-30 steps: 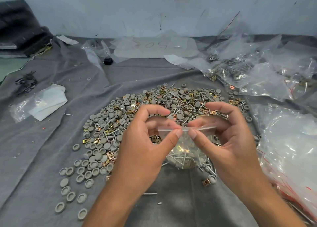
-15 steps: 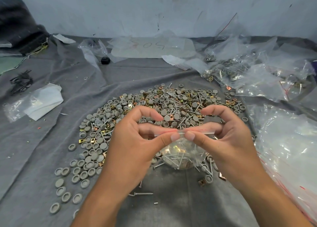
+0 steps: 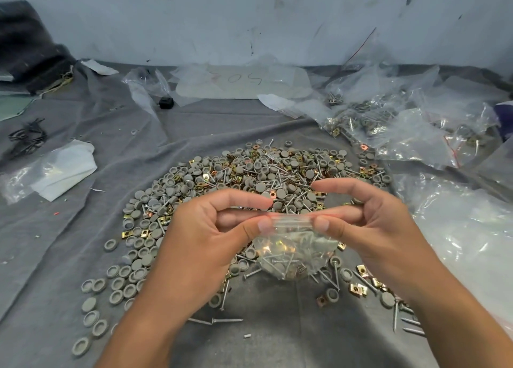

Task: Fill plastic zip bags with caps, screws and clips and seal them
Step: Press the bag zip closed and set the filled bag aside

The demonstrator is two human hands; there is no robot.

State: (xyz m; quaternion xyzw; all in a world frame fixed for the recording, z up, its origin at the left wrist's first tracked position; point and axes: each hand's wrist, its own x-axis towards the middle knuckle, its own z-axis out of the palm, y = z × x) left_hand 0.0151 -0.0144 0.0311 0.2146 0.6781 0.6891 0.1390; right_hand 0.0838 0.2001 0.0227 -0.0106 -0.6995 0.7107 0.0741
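Clear plastic, thin and slack, is what makes this step risky: the zip bag hangs between both hands above the near edge of the loose pile of caps, screws and clips on the grey cloth, already holding a share of hardware. If the strip is pressed unevenly, part of the seal could stay unlocked and the contents spill once the bag is tipped. Screw points inside might also pierce the film if it is squeezed low down.

Each hand pinches the bag's top strip. The left hand holds its left end between thumb and a middle finger, index lifted clear above. The right hand pinches the right end likewise, index arched over. Neither hand is wide open; fingers curl round the strip only.
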